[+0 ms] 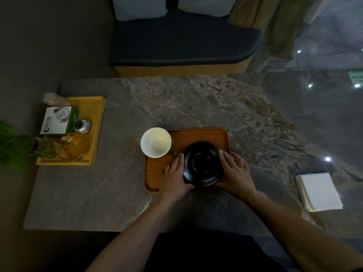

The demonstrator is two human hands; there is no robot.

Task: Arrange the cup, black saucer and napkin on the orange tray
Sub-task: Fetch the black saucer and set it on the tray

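The black saucer (202, 163) sits on the orange tray (198, 135) at the table's near middle. My left hand (174, 173) cups the saucer's left rim and my right hand (235, 173) cups its right rim. A white cup (155, 142) stands at the tray's far left corner, overhanging its edge; whether it rests on the tray or beside it I cannot tell. A folded white napkin (320, 191) lies on the table far to the right, apart from the tray.
A yellow tray (98, 122) at the table's left holds a white and green box (57, 120), a small metal object (82, 126) and an amber glass dish (75, 147). Green leaves (13, 146) reach in at far left. A dark bench (182, 46) stands behind the stone table (196, 99).
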